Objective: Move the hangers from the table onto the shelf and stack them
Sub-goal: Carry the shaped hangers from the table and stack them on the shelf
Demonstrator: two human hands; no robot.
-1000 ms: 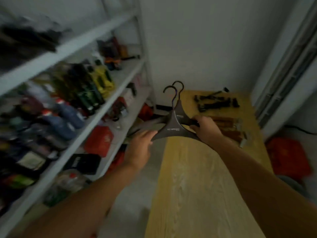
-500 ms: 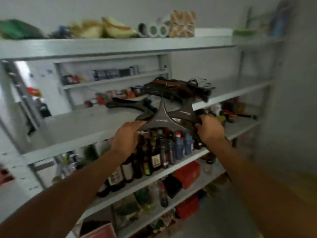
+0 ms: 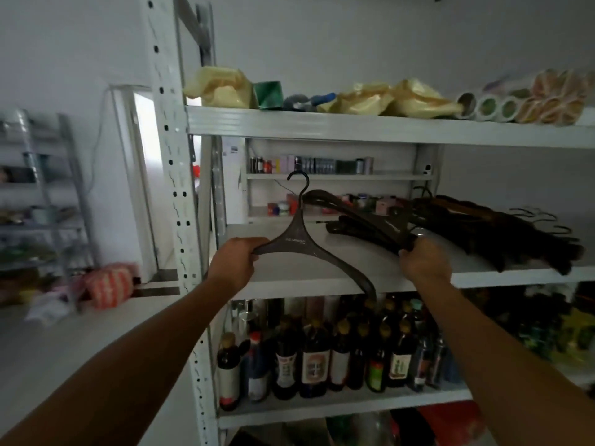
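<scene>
Dark plastic hanger (image 3: 297, 241) hangs tilted in front of the shelf (image 3: 289, 286), hook up. The left hand (image 3: 236, 263) is wrapped round its left arm, and its right arm dips below the shelf edge. The right hand (image 3: 425, 263) curls round the end of a second hanger (image 3: 373, 225) that reaches over the shelf board. Holding one per hand probably lets each be laid singly on the pile (image 3: 502, 235) lying to the right on that shelf.

Nothing legible. Small pale print on the hanger (image 3: 297, 241) neck is too blurry to read. Labels on the bottles (image 3: 315, 362) on the lower shelf (image 3: 322, 410) are blurred too.
</scene>
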